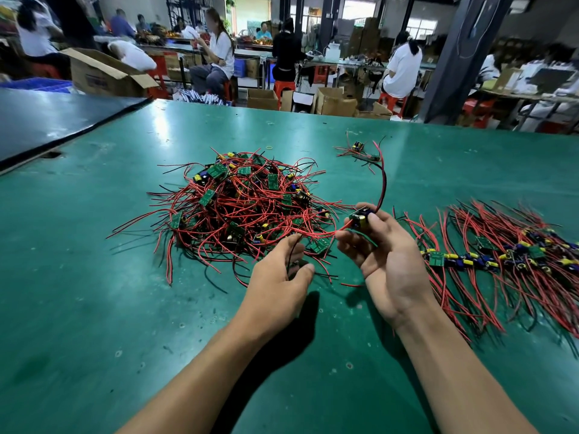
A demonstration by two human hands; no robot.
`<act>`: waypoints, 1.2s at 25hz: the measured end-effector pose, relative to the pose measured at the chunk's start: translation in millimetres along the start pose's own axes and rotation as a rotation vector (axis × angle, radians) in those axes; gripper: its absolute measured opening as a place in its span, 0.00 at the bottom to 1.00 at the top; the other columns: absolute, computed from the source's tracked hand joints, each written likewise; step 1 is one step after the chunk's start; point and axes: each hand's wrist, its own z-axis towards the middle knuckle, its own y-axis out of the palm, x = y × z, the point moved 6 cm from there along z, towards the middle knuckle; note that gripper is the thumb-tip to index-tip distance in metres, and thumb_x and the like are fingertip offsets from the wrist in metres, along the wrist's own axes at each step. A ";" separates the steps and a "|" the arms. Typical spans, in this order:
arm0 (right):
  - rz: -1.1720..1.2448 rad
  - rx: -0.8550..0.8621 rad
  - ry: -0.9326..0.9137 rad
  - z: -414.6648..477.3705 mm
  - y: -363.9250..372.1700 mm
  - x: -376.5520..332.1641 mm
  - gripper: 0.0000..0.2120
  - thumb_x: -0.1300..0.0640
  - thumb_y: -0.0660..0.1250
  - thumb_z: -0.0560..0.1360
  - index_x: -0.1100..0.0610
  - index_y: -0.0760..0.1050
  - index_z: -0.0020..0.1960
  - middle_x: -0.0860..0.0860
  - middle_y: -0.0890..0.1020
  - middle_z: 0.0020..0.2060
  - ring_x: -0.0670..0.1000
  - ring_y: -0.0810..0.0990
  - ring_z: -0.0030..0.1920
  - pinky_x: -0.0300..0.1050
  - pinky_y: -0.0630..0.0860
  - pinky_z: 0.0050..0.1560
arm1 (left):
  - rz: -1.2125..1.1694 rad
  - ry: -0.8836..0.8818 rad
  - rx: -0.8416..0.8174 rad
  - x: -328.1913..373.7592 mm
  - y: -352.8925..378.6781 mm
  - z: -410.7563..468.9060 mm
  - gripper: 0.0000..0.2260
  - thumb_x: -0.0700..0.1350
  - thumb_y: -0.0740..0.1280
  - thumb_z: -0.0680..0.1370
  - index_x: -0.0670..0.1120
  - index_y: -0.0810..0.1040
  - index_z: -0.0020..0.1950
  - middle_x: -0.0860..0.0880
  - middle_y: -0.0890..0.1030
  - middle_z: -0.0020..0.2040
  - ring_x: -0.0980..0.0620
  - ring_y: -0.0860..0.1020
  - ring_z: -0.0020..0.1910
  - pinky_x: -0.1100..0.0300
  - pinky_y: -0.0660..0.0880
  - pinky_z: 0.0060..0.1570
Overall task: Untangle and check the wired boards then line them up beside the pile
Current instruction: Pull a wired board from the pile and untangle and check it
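A tangled pile of small green boards with red and black wires (247, 205) lies on the green table (94, 292). My right hand (385, 255) pinches one wired board (360, 217) just right of the pile, palm up. Its red and black wire (383, 183) arcs up and away, and another red lead runs left toward the pile. My left hand (279, 270) hovers at the pile's near edge, fingers curled around thin wires (293, 245). To the right lies a row of lined-up boards (501, 258) with their wires fanned out.
Two separate wired boards (360, 150) lie at the back right of the pile, with a small yellow rubber band (269, 147) nearby. A dark table (47, 120) adjoins at the left. People sit at benches among cardboard boxes (103, 73) beyond the far edge.
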 end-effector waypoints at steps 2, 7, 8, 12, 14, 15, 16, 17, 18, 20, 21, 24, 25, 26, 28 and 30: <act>0.003 -0.029 0.041 -1.8 4.2 3.6 0.08 0.62 0.57 0.82 0.60 0.75 0.55 0.56 0.82 0.36 0.53 0.83 0.33 0.44 0.82 0.37 | -0.010 0.017 0.019 1.9 -1.7 0.3 0.18 0.38 0.66 0.80 0.47 0.70 0.69 0.53 0.78 0.62 0.63 0.77 0.59 0.79 0.68 0.54; -0.102 -0.032 0.110 -2.9 6.1 10.7 0.08 0.62 0.58 0.82 0.61 0.76 0.52 0.52 0.80 0.31 0.52 0.80 0.28 0.44 0.80 0.32 | -0.067 0.040 0.049 2.1 -5.7 3.5 0.23 0.41 0.65 0.80 0.55 0.66 0.73 0.65 0.76 0.59 0.66 0.76 0.60 0.67 0.69 0.64; -0.136 -0.013 0.125 -2.4 4.6 12.8 0.08 0.62 0.58 0.82 0.61 0.76 0.52 0.53 0.79 0.31 0.52 0.80 0.28 0.44 0.80 0.31 | -0.096 0.024 0.061 0.4 -6.5 4.4 0.24 0.42 0.65 0.80 0.57 0.65 0.74 0.66 0.76 0.60 0.66 0.74 0.62 0.62 0.68 0.67; -0.162 0.056 0.098 -0.4 -2.8 11.0 0.07 0.62 0.60 0.81 0.62 0.76 0.52 0.54 0.79 0.31 0.53 0.81 0.28 0.44 0.81 0.32 | -0.176 -0.040 0.088 -7.9 -7.8 9.4 0.21 0.44 0.64 0.81 0.57 0.68 0.73 0.61 0.76 0.65 0.61 0.75 0.63 0.49 0.69 0.69; -0.074 0.107 0.010 1.4 -8.1 0.4 0.07 0.62 0.59 0.81 0.60 0.76 0.50 0.54 0.80 0.31 0.52 0.81 0.29 0.43 0.81 0.33 | -0.195 -0.057 0.077 -7.6 -6.5 9.9 0.21 0.44 0.64 0.81 0.57 0.67 0.74 0.61 0.75 0.66 0.60 0.75 0.63 0.48 0.69 0.69; -0.022 0.140 -0.036 2.0 -11.4 -5.5 0.08 0.61 0.59 0.82 0.59 0.76 0.48 0.54 0.80 0.31 0.52 0.82 0.30 0.43 0.81 0.33 | -0.207 -0.060 0.063 -6.8 -5.4 9.6 0.22 0.43 0.64 0.81 0.56 0.66 0.74 0.61 0.73 0.68 0.61 0.74 0.65 0.49 0.68 0.70; 0.025 0.175 -0.077 2.5 -15.2 -11.0 0.09 0.61 0.58 0.82 0.58 0.76 0.47 0.53 0.80 0.31 0.52 0.82 0.30 0.42 0.81 0.34 | -0.216 -0.063 0.049 -5.4 -4.0 9.2 0.24 0.41 0.64 0.81 0.54 0.64 0.76 0.61 0.71 0.70 0.61 0.73 0.66 0.49 0.68 0.71; 0.064 0.212 -0.112 2.6 -19.1 -15.6 0.09 0.61 0.58 0.82 0.57 0.76 0.47 0.53 0.81 0.31 0.52 0.82 0.30 0.42 0.80 0.35 | -0.224 -0.066 0.040 -4.3 -3.5 8.4 0.25 0.40 0.63 0.81 0.53 0.62 0.77 0.60 0.69 0.72 0.61 0.73 0.66 0.50 0.67 0.71; 0.096 0.247 -0.139 2.8 -22.8 -19.2 0.09 0.61 0.58 0.82 0.57 0.75 0.46 0.53 0.80 0.31 0.51 0.82 0.30 0.41 0.80 0.35 | -0.236 -0.071 0.037 -3.4 -3.4 8.0 0.27 0.39 0.63 0.81 0.52 0.59 0.78 0.58 0.67 0.74 0.59 0.73 0.67 0.50 0.67 0.71; 0.132 0.290 -0.173 3.0 -28.2 -24.4 0.08 0.60 0.58 0.82 0.58 0.75 0.48 0.52 0.80 0.31 0.51 0.82 0.29 0.41 0.80 0.34 | -0.279 -0.087 0.027 -2.1 -4.1 8.0 0.29 0.37 0.62 0.81 0.51 0.54 0.79 0.55 0.62 0.77 0.55 0.72 0.69 0.51 0.68 0.70; 0.139 0.293 -0.177 3.4 -28.8 -25.4 0.07 0.60 0.59 0.82 0.58 0.75 0.49 0.53 0.80 0.32 0.51 0.82 0.30 0.41 0.80 0.35 | -0.300 -0.095 0.011 -1.6 -4.3 7.8 0.30 0.36 0.62 0.81 0.50 0.52 0.79 0.55 0.61 0.77 0.54 0.71 0.69 0.53 0.68 0.70; 0.149 0.234 -0.142 3.2 -23.1 -22.6 0.05 0.61 0.59 0.82 0.60 0.73 0.54 0.54 0.82 0.34 0.53 0.85 0.34 0.43 0.82 0.38 | -0.272 -0.089 -0.044 1.6 -4.0 5.5 0.29 0.34 0.62 0.80 0.50 0.57 0.78 0.56 0.68 0.72 0.57 0.74 0.65 0.66 0.72 0.63; 0.153 0.208 -0.123 2.8 -21.0 -20.5 0.06 0.61 0.59 0.81 0.60 0.74 0.52 0.55 0.83 0.35 0.53 0.85 0.36 0.44 0.82 0.39 | -0.214 -0.062 -0.038 3.1 -5.1 4.3 0.26 0.34 0.64 0.80 0.49 0.64 0.75 0.55 0.72 0.68 0.59 0.76 0.62 0.69 0.73 0.59; 0.160 0.182 -0.100 2.3 -18.4 -18.1 0.06 0.61 0.59 0.81 0.60 0.74 0.50 0.55 0.83 0.35 0.54 0.86 0.36 0.44 0.82 0.39 | -0.144 -0.025 -0.017 5.3 -6.7 3.1 0.21 0.34 0.65 0.79 0.49 0.71 0.71 0.55 0.77 0.64 0.60 0.78 0.59 0.69 0.74 0.56; 0.157 0.130 -0.036 1.2 -12.6 -13.5 0.07 0.62 0.59 0.81 0.59 0.76 0.49 0.55 0.83 0.35 0.54 0.86 0.36 0.44 0.83 0.39 | -0.029 0.054 0.035 10.6 -9.6 -0.6 0.15 0.35 0.67 0.78 0.48 0.79 0.61 0.54 0.82 0.56 0.60 0.80 0.56 0.65 0.76 0.58; 0.190 0.079 0.057 0.3 -8.2 -9.2 0.08 0.62 0.60 0.79 0.57 0.78 0.52 0.54 0.84 0.36 0.52 0.85 0.35 0.42 0.83 0.38 | 0.093 0.179 0.101 18.5 -11.3 -4.9 0.13 0.33 0.68 0.76 0.45 0.83 0.56 0.53 0.82 0.57 0.61 0.79 0.57 0.64 0.73 0.62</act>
